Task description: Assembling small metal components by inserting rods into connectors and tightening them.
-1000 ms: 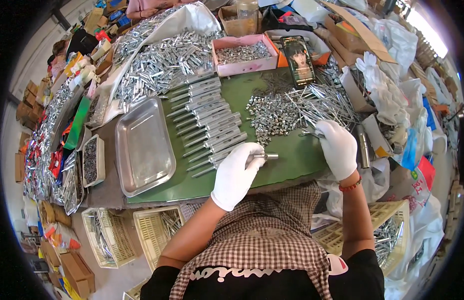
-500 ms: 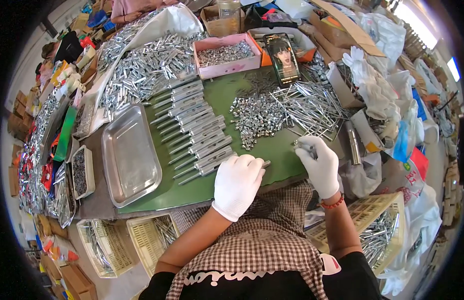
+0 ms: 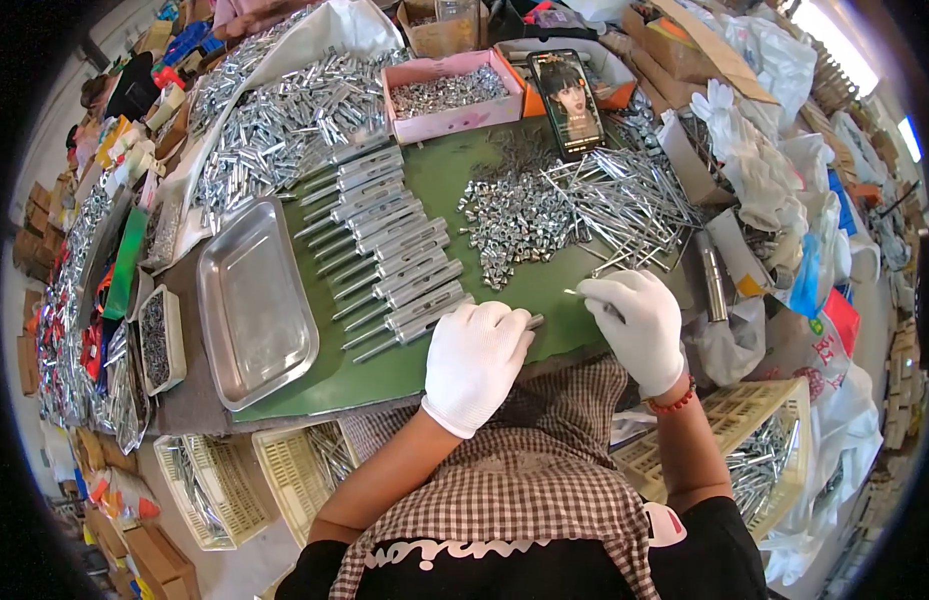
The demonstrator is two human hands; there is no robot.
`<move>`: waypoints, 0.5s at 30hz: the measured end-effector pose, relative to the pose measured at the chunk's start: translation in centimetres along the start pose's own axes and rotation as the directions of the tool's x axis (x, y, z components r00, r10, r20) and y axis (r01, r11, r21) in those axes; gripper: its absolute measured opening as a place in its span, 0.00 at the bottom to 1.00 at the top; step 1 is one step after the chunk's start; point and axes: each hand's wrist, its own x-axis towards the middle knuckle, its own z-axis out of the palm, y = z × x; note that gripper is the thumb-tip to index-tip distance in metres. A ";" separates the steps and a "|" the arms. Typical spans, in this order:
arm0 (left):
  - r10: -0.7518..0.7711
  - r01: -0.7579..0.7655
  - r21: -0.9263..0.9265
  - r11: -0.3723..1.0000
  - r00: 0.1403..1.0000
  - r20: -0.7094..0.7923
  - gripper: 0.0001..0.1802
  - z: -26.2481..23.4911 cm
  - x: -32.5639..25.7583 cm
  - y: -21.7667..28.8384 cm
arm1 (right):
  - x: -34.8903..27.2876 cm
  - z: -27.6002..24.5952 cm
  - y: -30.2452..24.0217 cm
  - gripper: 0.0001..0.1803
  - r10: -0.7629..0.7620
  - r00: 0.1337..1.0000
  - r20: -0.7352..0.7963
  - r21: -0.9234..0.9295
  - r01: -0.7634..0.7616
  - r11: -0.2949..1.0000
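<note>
My left hand [image 3: 476,360], in a white knit glove, is closed around a metal tube [image 3: 535,321]; only its end sticks out past the fingers on the right. My right hand [image 3: 639,325], gloved too, pinches a small shiny metal piece [image 3: 572,292] at its fingertips; its exact kind is too small to tell. Left of my left hand lies a slanted row of silver metal tubes with thin rods [image 3: 394,265] on the green mat [image 3: 564,345]. Beyond my hands are a heap of small metal nuts [image 3: 514,225] and a pile of long thin metal pins [image 3: 634,210].
A steel tray [image 3: 259,310] lies at the left, below a big heap of metal sleeves [image 3: 274,130]. Farther back stand a pink box [image 3: 454,115] of small parts and a propped phone [image 3: 567,105]. A metal cylinder [image 3: 712,278] and plastic crates [image 3: 209,500] are near the edge.
My right hand has turned slightly, and its small metal piece now points left, toward the tube end. My left hand keeps its hold with hardly any movement.
</note>
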 end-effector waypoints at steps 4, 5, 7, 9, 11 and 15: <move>-0.025 0.025 -0.018 1.000 1.000 -0.002 0.09 -0.3 0.2 0.2 | -0.2 -0.8 -0.3 0.15 -0.098 0.984 0.151 -0.159 0.122 0.980; -0.027 0.027 -0.020 0.999 1.000 0.002 0.09 -0.3 0.2 0.2 | -0.3 -0.9 -0.3 0.16 -0.102 0.980 0.172 -0.189 0.135 0.973; -0.023 0.023 -0.028 0.999 1.000 -0.010 0.10 -0.3 0.2 0.3 | -0.5 -0.9 -0.2 0.16 -0.113 0.978 0.176 -0.200 0.148 0.969; -0.023 0.022 -0.029 0.999 1.000 -0.002 0.10 -0.2 0.1 0.1 | -0.5 -0.8 -0.1 0.16 -0.126 0.976 0.178 -0.211 0.163 0.964; -0.021 0.021 -0.031 0.999 1.000 0.009 0.10 -0.2 0.1 0.1 | -0.5 -0.7 -0.1 0.16 -0.139 0.970 0.197 -0.224 0.183 0.957; -0.054 0.055 -0.023 0.998 0.998 0.040 0.09 -0.4 0.3 0.6 | -0.5 -0.7 -0.5 0.16 -0.144 0.964 0.222 -0.216 0.193 0.957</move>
